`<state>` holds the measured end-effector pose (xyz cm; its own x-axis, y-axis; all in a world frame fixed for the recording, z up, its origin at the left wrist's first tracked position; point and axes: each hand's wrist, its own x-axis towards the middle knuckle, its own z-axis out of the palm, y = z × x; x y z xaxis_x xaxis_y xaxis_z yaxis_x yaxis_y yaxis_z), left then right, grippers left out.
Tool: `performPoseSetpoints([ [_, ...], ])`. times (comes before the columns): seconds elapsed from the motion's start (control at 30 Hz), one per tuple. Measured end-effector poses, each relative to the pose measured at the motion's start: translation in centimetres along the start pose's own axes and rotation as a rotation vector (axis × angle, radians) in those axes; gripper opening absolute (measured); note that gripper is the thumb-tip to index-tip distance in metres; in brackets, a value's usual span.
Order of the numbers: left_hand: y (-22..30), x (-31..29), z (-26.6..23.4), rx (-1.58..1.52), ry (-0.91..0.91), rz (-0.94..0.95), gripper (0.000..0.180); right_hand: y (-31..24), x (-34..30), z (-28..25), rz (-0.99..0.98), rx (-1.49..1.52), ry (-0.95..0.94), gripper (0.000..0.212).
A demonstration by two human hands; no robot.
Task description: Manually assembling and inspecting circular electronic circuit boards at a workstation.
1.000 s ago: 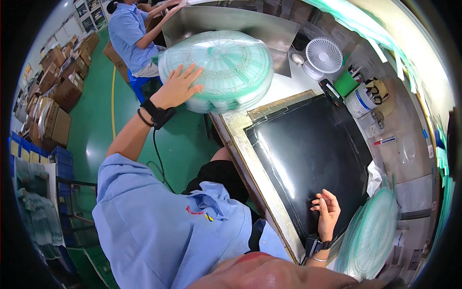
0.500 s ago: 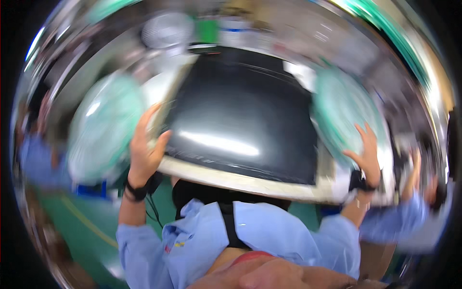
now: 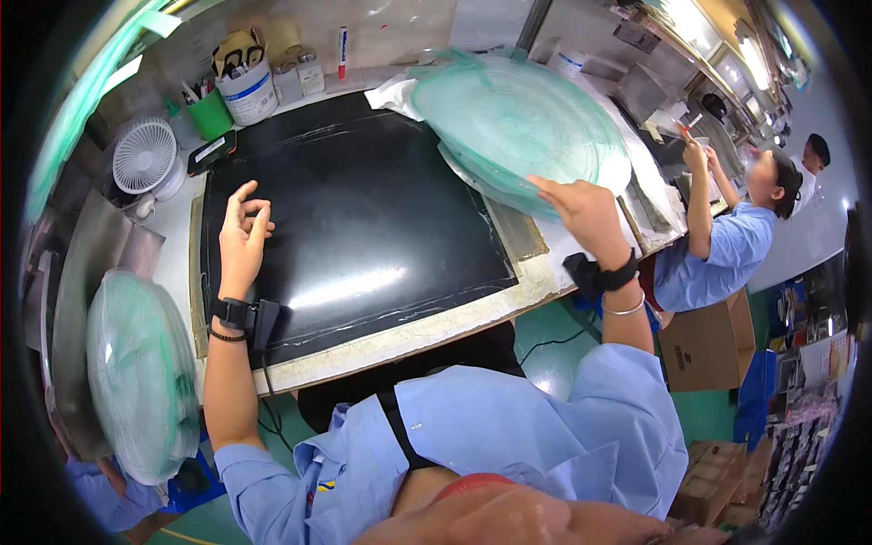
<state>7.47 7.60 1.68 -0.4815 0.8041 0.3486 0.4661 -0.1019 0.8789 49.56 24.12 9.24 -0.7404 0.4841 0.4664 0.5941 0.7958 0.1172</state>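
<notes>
A broad black mat [image 3: 354, 218] with a glossy surface covers the middle of the worktable. Over its left side hovers my left hand [image 3: 243, 238], fingers loosely bent and apart, nothing in them. A pile of round translucent green discs [image 3: 518, 127], thin and film-like at the rim, overlaps the mat's far right corner. At the near rim of that pile is my right hand [image 3: 586, 216], its fingers pressed together on the edge; the thumb is mostly hidden. Another pile of round green discs [image 3: 141, 381] stands left of the table.
Along the back edge are a white fan [image 3: 145, 156], a dark phone-like device [image 3: 212, 152], a green pen cup [image 3: 211, 114], a white tub [image 3: 247, 94] and an upright marker [image 3: 342, 54]. A co-worker [image 3: 727, 245] sits at the right, near a cardboard box [image 3: 708, 341].
My view has swung toward the right. My right hand, spread before, has closed at the near rim of the right pile. My left hand's fingers have curled in over the mat.
</notes>
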Motion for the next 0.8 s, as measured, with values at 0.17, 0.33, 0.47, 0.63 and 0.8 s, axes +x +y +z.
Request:
performPoseSetpoints([
  [0.17,4.9,-4.8,-3.2,0.181,-0.078,-0.11,0.042,-10.9,1.8,0.7,-0.236,0.404,-0.004,0.048],
  [0.33,3.5,-13.1,-4.2,0.769,-0.301,0.001,0.065,-16.6,0.7,2.6,-0.534,0.778,-0.398,0.045],
  [0.47,2.4,-15.2,-2.8,0.875,-0.236,-0.009,0.061,-14.6,0.8,4.7,-0.44,0.545,-0.343,0.037],
  [0.63,3.5,-16.5,-2.2,0.943,-0.2,-0.087,0.056,-11.0,0.8,4.8,-0.187,0.573,-0.233,0.032],
  [0.8,4.4,-18.2,-3.0,0.971,-0.138,-0.184,0.054,-8.1,0.1,4.6,-0.101,0.479,-0.19,0.029],
])
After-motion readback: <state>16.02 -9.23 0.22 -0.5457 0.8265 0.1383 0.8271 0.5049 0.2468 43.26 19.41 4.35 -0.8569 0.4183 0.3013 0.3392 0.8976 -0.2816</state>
